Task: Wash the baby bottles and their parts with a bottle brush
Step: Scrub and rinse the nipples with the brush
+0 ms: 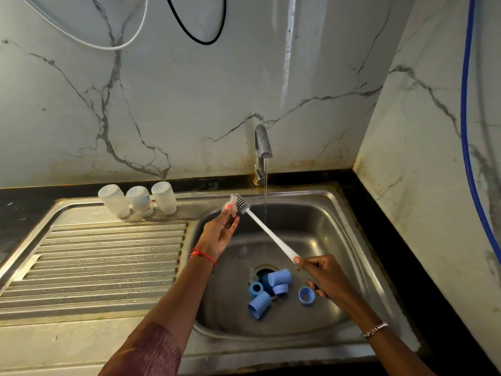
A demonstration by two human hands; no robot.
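A small translucent part (pixel 230 206), probably a teat though it is too blurred to be sure, is being pinched at the fingertips of the left hand (pixel 219 234) above the back-left rim of the sink basin (pixel 339 240). The bristled head of the bottle brush (pixel 276 240) is being held against it. The brush's white handle is being gripped at its lower end by the curled fingers of the right hand (pixel 322 272), over the middle of the basin. Water is being run from the tap (pixel 262 142) in a thin stream that is crossing the handle on its way to the drain. Three clear bottles (pixel 139 200) are being kept upside down in a row at the back of the drainboard (pixel 108 253), which suggests their bodies are already washed and draining. The blue caps (pixel 280 278) and blue rings (pixel 255 289) are being left clustered around the drain at the bottom of the basin, one ring lying a little apart to the right, and these look not yet scrubbed. The task is therefore being judged as about half done, with the small parts remaining.
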